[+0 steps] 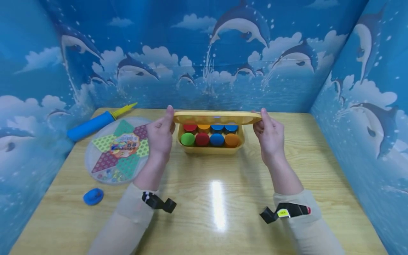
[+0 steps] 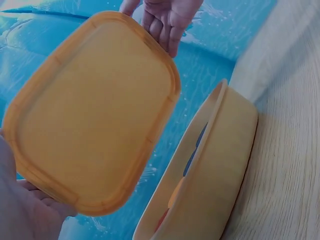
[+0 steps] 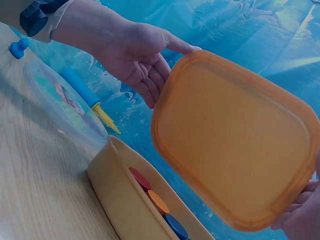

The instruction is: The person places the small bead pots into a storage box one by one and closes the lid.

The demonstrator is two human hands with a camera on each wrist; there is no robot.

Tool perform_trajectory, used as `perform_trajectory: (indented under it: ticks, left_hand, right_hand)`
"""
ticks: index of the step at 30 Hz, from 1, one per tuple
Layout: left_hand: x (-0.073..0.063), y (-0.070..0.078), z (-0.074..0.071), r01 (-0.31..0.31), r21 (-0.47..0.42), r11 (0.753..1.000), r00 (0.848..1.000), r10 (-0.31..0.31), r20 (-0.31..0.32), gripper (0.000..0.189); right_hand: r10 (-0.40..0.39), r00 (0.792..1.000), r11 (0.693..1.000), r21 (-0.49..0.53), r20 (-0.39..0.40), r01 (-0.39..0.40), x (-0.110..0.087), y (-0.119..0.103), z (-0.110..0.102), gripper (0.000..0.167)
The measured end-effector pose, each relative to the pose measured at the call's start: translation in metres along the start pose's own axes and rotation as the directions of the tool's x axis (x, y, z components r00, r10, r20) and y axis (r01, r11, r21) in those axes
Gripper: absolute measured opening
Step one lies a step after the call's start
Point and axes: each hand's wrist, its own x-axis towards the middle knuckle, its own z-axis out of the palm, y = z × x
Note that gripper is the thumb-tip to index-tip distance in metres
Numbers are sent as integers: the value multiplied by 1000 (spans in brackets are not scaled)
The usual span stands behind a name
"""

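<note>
A translucent orange-yellow lid point(image 2: 95, 110) is held up over a yellow plastic box point(image 1: 210, 150) on the table. My left hand point(image 1: 160, 136) grips its left end, thumb along the edge and fingers behind. At the opposite end my right hand point(image 1: 270, 136) pinches the lid between thumb and fingers. Inside the box stand two rows of round-topped pieces, among them a green one point(image 1: 187, 139), a red one point(image 1: 202, 139), a blue one point(image 1: 217, 140) and an orange one point(image 1: 231, 140). The lid partly hides the back row in the head view.
Left of the box lies a round Chinese checkers board point(image 1: 105, 162) in a clear case with marbles. A blue hand pump point(image 1: 90, 125) with a yellow nozzle lies behind it. Nearer the front left is a small blue object point(image 1: 93, 196). Dolphin-printed curtains point(image 1: 204, 85) enclose the back and sides.
</note>
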Motion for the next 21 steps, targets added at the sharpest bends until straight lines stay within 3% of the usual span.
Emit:
perform_trajectory:
  ticks: [5, 10, 15, 21]
  left_hand:
    - [-1, 7, -3, 113, 147, 983, 989, -125, 76, 70]
    - [0, 18, -9, 187, 232, 955, 946, -239, 220, 67]
    - [2, 26, -17, 182, 297, 937, 899, -281, 336, 75]
    - [5, 29, -24, 151, 496, 855, 846, -371, 383, 92]
  right_hand:
    - [103, 992, 987, -129, 73, -93, -3, -6, -4, 65]
    - [165, 965, 969, -218, 205, -120, -5, -17, -11, 73]
    - [203, 929, 952, -283, 310, -113, -4, -27, -20, 79]
    - [290, 876, 894, -436, 386, -104, -4, -30, -31, 89]
